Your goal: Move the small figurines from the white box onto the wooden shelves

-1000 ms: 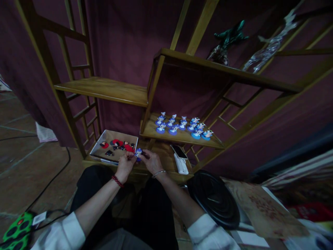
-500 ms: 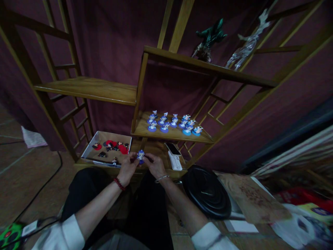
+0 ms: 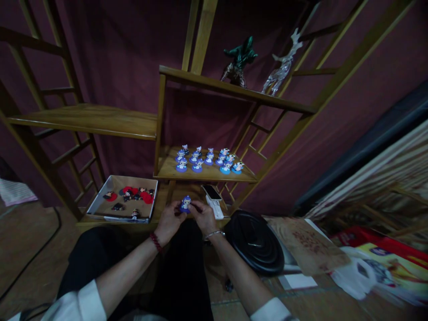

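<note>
A small purple figurine is upright between my two hands, above the front edge of the lowest shelf. My left hand grips it from the left, and my right hand has its fingers closed on the right side. Several purple, white and blue figurines stand in rows on the middle shelf. To the left, an open box holds several red and black figurines, some lying down. A phone and a white object lie right of my hands.
Above the middle shelf, a dark green statue and a clear deer figure stand on the upper board. A bare wooden shelf juts out at left. A round black object sits at lower right, beside bags.
The view has shifted, so the shelves and box appear further left. The purple figurine has moved slightly right relative to my left hand and looks turned; both hands still hold it.
</note>
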A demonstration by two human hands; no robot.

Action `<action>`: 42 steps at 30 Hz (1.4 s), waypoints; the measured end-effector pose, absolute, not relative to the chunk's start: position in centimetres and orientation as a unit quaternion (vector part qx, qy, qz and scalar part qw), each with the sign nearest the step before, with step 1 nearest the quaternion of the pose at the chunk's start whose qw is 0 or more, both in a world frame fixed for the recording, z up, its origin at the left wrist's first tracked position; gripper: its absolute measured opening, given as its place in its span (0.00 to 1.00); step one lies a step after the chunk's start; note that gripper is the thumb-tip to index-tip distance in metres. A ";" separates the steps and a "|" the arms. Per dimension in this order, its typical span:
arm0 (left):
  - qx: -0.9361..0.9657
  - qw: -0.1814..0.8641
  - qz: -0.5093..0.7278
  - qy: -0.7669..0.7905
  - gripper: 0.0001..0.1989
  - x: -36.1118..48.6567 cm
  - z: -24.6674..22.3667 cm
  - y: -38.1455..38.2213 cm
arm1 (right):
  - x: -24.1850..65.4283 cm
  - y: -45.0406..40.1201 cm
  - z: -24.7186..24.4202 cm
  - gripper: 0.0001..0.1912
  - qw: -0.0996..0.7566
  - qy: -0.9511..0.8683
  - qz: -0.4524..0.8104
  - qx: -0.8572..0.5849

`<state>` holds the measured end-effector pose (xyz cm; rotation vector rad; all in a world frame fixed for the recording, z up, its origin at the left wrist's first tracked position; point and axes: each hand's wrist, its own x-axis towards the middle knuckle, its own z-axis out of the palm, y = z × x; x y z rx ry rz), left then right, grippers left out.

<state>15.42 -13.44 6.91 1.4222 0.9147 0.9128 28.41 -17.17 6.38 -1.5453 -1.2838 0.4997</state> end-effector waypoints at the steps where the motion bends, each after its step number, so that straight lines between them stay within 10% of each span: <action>1: 0.610 0.564 0.391 0.396 0.15 15.8 6.8 -13.5 | 28.7 -17.3 6.5 0.11 0.513 -0.531 0.206 -0.642; 42: 0.718 0.445 0.407 0.347 0.15 24.1 15.3 -12.7 | 37.5 -16.6 12.8 0.16 0.619 -0.525 0.158 -0.562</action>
